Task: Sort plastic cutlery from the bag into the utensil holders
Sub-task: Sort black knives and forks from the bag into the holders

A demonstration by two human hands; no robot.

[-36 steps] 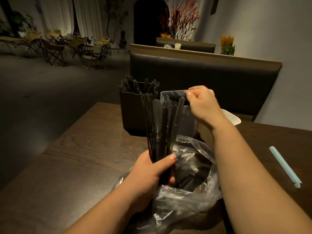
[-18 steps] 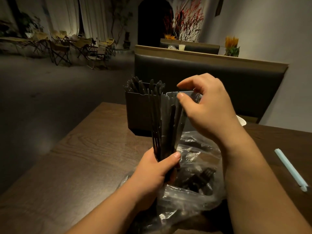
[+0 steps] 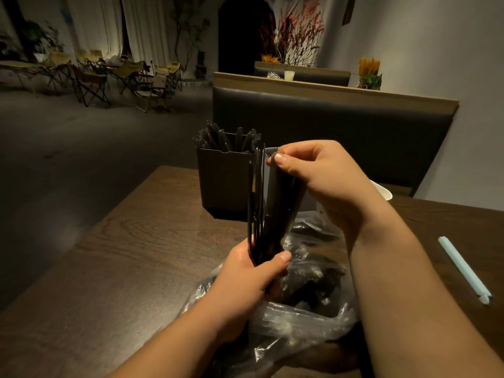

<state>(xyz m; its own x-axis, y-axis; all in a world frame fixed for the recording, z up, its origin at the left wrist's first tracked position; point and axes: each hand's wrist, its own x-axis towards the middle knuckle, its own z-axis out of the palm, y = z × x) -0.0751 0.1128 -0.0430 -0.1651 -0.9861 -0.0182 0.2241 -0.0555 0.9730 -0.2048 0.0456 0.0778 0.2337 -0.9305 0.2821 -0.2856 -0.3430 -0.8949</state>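
Observation:
My left hand (image 3: 245, 279) grips the lower end of an upright bundle of black plastic cutlery (image 3: 266, 214) above the clear plastic bag (image 3: 300, 309), which holds more black pieces. My right hand (image 3: 321, 175) pinches the top of some pieces in that bundle between thumb and fingers. Behind the bundle stands a dark square utensil holder (image 3: 223, 178) with several black utensils sticking out. A grey holder beside it is almost hidden by my right hand; only its rim corner (image 3: 271, 150) shows.
A dark wooden table (image 3: 122, 255) carries everything. A pale blue wrapped straw (image 3: 463, 268) lies at the right. A white container rim (image 3: 383, 190) shows behind my right wrist. A padded booth bench (image 3: 341, 126) stands past the table's far edge.
My right hand came back from the grey holder's opening to the top of the bundle and now pinches pieces there. The left hand kept its hold on the bundle.

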